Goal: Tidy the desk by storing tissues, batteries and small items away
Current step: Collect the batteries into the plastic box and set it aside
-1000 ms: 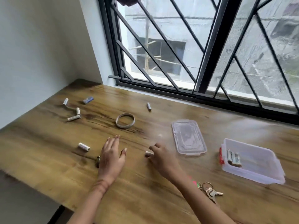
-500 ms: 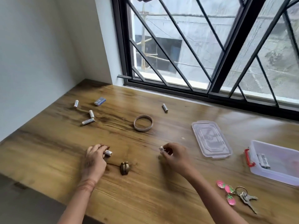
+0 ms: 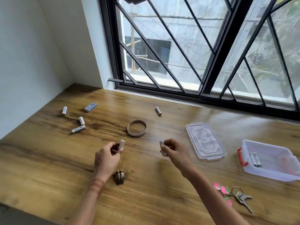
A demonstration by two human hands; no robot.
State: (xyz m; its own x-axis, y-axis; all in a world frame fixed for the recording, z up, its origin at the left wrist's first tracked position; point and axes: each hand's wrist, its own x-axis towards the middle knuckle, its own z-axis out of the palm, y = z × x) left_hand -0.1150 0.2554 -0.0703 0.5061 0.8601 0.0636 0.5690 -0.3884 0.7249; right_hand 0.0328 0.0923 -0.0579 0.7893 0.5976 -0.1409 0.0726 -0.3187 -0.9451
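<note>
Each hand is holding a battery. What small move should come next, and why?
Probably carry the right battery, pinched in the right hand, over to the clear box and drop it in. The box stands open with its lid beside it, a stored battery lies inside, and the right hand is nearer. The left battery in the left hand could follow.

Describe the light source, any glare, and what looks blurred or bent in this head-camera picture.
Head view: daylight enters through the black-barred window; a pale sheen lies on the brown wooden desk below it. Head view, right edge: the clear plastic box is smeared by blur. Head view, top: the window uprights lean, wide-angle distortion.
</note>
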